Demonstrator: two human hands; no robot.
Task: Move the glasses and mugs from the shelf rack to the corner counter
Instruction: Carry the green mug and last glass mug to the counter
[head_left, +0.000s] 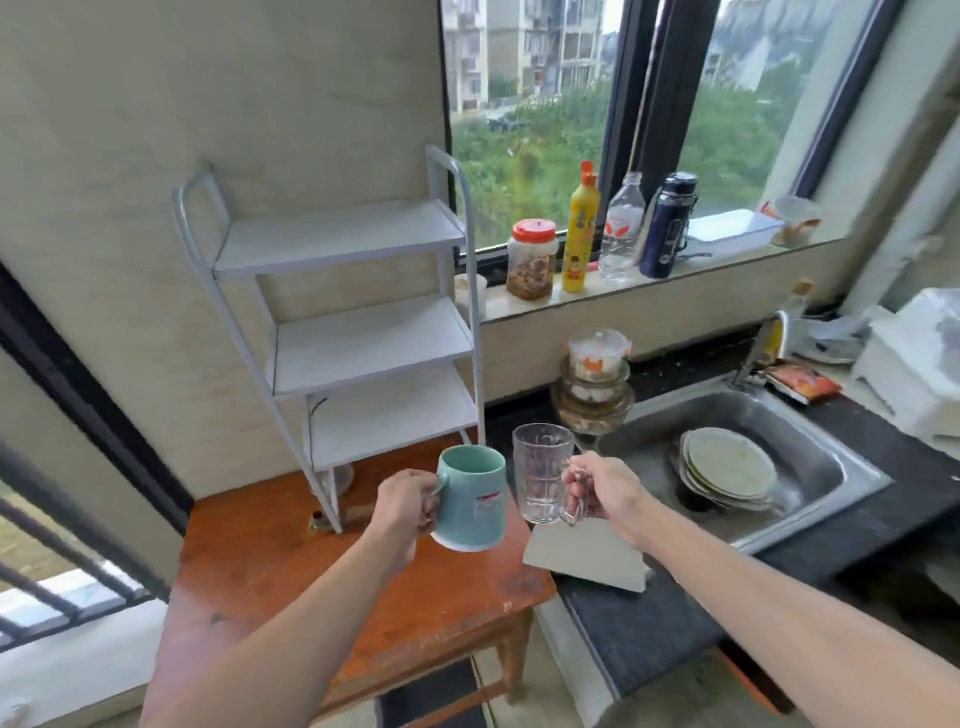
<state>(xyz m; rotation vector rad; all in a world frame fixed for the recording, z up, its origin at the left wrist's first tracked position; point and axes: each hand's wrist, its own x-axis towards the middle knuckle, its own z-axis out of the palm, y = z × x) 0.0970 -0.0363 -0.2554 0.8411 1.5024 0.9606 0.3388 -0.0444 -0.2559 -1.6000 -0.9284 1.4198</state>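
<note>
My left hand (402, 501) grips the handle of a teal ceramic mug (470, 499), held tilted above the wooden table. My right hand (605, 491) holds a clear glass mug (543, 473) by its handle, upright, just right of the teal one. Both mugs hang in the air in front of the white shelf rack (363, 343), whose three shelves carry nothing. The dark counter (649, 629) lies below and to the right of my right hand.
The rack stands on an orange-brown wooden table (291, 582). A steel sink (810, 457) holds stacked plates (727, 467). Stacked glass containers (595, 384) sit behind the sink's left corner. Jar, bottles and a flask line the windowsill (623, 291). A grey card (587, 558) lies on the counter edge.
</note>
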